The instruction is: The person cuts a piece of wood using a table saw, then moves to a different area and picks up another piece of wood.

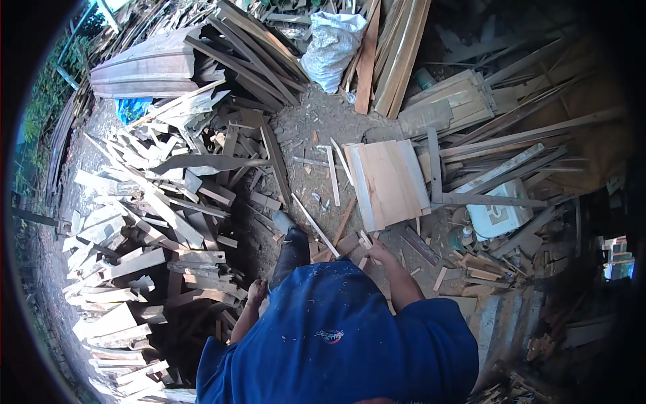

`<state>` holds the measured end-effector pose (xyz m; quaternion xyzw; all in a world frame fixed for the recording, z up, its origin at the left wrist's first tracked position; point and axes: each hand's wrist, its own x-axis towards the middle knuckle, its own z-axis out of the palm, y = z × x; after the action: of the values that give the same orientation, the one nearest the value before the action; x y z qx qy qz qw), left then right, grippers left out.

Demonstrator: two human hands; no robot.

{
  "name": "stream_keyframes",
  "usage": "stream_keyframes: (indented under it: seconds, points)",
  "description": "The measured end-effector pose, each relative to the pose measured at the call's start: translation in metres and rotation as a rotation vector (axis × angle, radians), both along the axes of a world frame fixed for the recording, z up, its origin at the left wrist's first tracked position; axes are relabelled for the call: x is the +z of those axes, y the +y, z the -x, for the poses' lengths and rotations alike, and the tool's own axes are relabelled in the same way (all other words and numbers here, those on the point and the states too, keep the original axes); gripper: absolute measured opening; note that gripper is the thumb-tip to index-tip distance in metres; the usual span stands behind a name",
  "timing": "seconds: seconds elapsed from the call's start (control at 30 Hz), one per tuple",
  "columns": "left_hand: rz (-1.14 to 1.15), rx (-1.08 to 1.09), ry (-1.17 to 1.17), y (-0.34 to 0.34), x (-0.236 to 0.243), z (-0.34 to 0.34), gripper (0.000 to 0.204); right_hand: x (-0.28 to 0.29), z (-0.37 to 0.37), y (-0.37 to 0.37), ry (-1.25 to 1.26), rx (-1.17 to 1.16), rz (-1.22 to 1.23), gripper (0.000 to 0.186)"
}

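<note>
Fingers of my right hand (381, 254) look clamped on a short pale wood piece (365, 240), just ahead of my blue shirt (289, 337), near the lower edge of the flat board stack (389, 185). Left hand (256, 293): low, beside the big scrap wood pile (145, 259), fingers curled; can't tell if they hold anything. Long thin strip (313, 221) slants over the ground between the two hands, its near end at my shirt front; whether it touches me, unclear. My grey shoe (282, 221) is on the dirt ground (296, 124), left of that strip. Two narrow slats (334, 176) lie just left of the board stack. Farther off: white sack (334, 50), long planks (402, 57) right beside it. Off to the right, white box (499, 219) among loose sticks. Upper left, ribbed sheet (145, 67), with blue plastic (133, 110) below it.
</note>
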<state>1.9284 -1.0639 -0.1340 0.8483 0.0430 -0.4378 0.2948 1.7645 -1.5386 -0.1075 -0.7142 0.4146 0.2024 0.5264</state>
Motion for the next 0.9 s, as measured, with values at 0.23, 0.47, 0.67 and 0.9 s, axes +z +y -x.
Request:
stream_keyframes:
  seconds: [0.23,0.47,0.67,0.9]
  points:
    - [0.425,0.414,0.413,-0.108,-0.025,-0.189,0.093,-0.041,-0.006,-0.080,0.117,0.661,0.341,0.050]
    - [0.466,0.222,-0.269,-0.048,0.025,-0.394,0.064,0.102,-0.308,-0.137,0.278,0.127,-0.027,0.045]
    - [0.384,0.582,-0.187,-0.140,0.058,-0.450,0.046,0.093,-0.513,-0.353,0.256,0.344,0.648,0.039]
    - [-0.111,0.563,0.057,-0.213,0.028,-0.381,0.038,0.153,-0.822,-0.634,0.090,0.471,1.149,0.025]
